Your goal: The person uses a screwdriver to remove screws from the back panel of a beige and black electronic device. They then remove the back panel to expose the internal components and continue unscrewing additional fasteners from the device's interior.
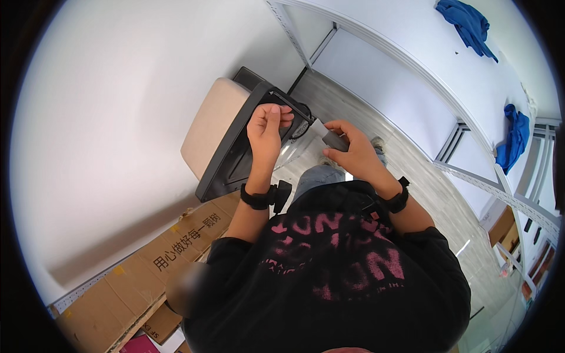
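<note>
My left hand [268, 132] is closed, its fingers curled in toward the thumb over the black rim of a bin-like box [226, 159] with a beige panel; what the fingers hold, if anything, is hidden. My right hand [356, 152] grips a grey-handled piece [336, 141] with a pale, flat end. That pale end points up and left, close to the box's corner, where a dark loop [307, 112] shows. Whether it touches the box I cannot tell. Below the rim, between my hands, is something clear like plastic [289, 152].
A long cardboard box [135, 259] lies along the wall at left, with more boxes under it. White metal shelving [406, 65] runs along the far and right side. Blue cloths [468, 26] lie on its top. My legs stand on the grey floor [335, 97].
</note>
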`<state>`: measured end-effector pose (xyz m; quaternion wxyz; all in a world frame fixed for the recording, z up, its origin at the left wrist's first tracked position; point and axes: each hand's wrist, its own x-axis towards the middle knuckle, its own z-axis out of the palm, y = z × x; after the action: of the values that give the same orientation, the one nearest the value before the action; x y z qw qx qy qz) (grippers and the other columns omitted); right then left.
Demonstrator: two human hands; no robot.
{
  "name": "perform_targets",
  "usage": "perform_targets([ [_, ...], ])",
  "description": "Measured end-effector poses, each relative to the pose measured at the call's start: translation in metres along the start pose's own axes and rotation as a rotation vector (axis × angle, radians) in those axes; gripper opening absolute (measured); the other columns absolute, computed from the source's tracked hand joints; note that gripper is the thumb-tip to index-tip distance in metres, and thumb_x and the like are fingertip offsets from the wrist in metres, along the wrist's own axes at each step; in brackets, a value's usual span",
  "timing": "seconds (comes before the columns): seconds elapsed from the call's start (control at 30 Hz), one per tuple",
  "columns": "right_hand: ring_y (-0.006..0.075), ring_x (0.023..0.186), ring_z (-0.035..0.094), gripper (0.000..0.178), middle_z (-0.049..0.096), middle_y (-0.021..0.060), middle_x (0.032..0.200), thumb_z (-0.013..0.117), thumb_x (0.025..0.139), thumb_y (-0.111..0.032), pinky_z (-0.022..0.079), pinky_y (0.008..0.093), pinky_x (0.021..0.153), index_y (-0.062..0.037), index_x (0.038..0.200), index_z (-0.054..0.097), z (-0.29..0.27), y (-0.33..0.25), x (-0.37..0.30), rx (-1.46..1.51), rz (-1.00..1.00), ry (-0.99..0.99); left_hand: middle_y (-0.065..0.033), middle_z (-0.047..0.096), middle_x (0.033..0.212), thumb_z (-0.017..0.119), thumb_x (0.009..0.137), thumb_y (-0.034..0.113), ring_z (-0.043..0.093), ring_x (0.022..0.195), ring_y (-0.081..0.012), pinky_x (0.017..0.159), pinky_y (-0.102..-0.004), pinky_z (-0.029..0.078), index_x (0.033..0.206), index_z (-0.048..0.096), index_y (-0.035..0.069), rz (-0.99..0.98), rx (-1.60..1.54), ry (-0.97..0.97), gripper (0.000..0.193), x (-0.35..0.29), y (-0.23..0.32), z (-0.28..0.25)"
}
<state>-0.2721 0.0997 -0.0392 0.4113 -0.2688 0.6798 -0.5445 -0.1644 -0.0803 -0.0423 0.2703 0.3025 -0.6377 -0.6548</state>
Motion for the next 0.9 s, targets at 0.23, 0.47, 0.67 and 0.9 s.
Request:
perform_targets([
  [0.23, 0.0243, 0.099, 0.056, 0.046, 0.058, 0.0132, 0.105, 0.07, 0.073, -0.011, 0.044, 0.0341, 0.087, -0.005, 0.116, 0.053, -0.004, 0.001, -0.002, 0.076, 0.019, 0.011, -0.0166, 0.065, 0.101, 0.032, 0.099, 0.036, 0.065, 0.08, -0.0237, 0.07, -0.032, 0.054, 0.108, 0.053, -0.001, -0.312, -0.202, 0.007, 0.044, 0.006, 0.005, 0.014],
  [0.47, 0.0235, 0.093, 0.058, 0.045, 0.06, 0.0109, 0.102, 0.071, 0.072, -0.012, 0.046, 0.033, 0.082, -0.0068, 0.114, 0.054, -0.014, 0.006, -0.003, 0.058, 0.069, -0.027, -0.0199, 0.056, 0.118, 0.028, 0.099, 0.037, 0.057, 0.105, -0.0316, 0.089, -0.0396, 0.047, 0.119, 0.048, -0.002, -0.513, -0.73, -0.065, 0.048, 0.017, -0.005, 0.029],
  [0.67, 0.0124, 0.08, 0.055, 0.048, 0.056, 0.0067, 0.101, 0.069, 0.076, -0.007, 0.048, 0.0237, 0.058, -0.0061, 0.12, 0.051, -0.021, 0.035, -0.014, 0.088, 0.161, -0.061, -0.0172, 0.059, 0.112, 0.035, 0.099, 0.032, 0.058, 0.104, -0.0321, 0.09, -0.0423, 0.047, 0.113, 0.051, 0.001, -0.58, -0.773, -0.129, 0.038, 0.009, -0.049, 0.02],
  [0.9, 0.0127, 0.078, 0.057, 0.051, 0.053, 0.0085, 0.103, 0.067, 0.078, -0.006, 0.049, 0.0247, 0.057, -0.0014, 0.123, 0.045, -0.032, 0.05, -0.02, 0.286, 0.345, -0.158, -0.0156, 0.061, 0.107, 0.04, 0.098, 0.024, 0.063, 0.095, -0.0308, 0.083, -0.0408, 0.052, 0.108, 0.052, 0.003, -0.653, -0.584, -0.006, 0.025, 0.002, -0.065, 0.036],
])
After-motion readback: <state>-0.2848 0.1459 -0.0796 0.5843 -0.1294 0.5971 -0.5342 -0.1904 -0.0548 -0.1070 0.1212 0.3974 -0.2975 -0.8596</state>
